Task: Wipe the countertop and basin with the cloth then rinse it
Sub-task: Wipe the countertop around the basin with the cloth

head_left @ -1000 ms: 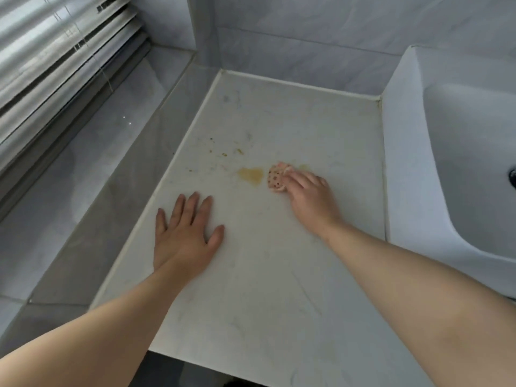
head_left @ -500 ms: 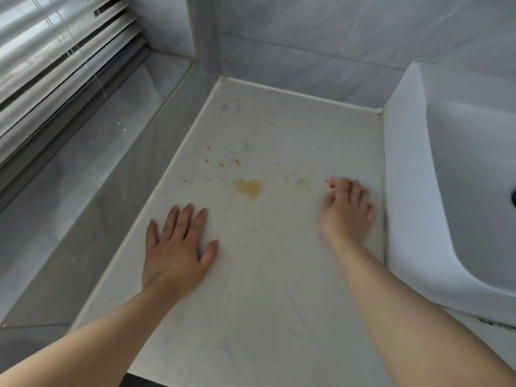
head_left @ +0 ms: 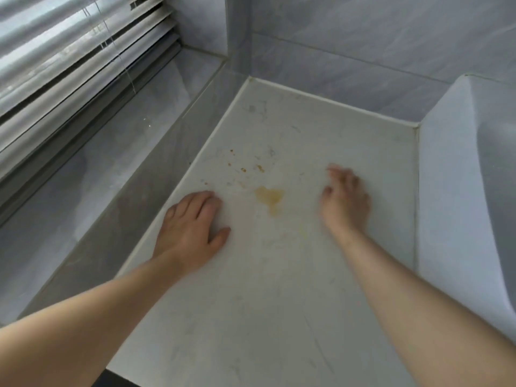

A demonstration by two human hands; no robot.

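The left hand [head_left: 192,230] lies flat on the white bench [head_left: 265,303] near its left edge, its grip fully open with the fingers straight. The right hand [head_left: 346,199], blurred, rests on the bench near the basin [head_left: 460,205] with fingers curled. The cloth is hidden, so whether this grip holds it cannot be told. A yellow stain [head_left: 269,198] lies between the hands.

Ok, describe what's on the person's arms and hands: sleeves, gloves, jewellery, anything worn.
The left forearm and right forearm are bare as far as the frame shows: no sleeves, cuffs or wristbands. The left hand has no glove, ring or watch in sight. The right hand is also ungloved with a bare wrist, but it is blurred, so a thin ring cannot be ruled out.
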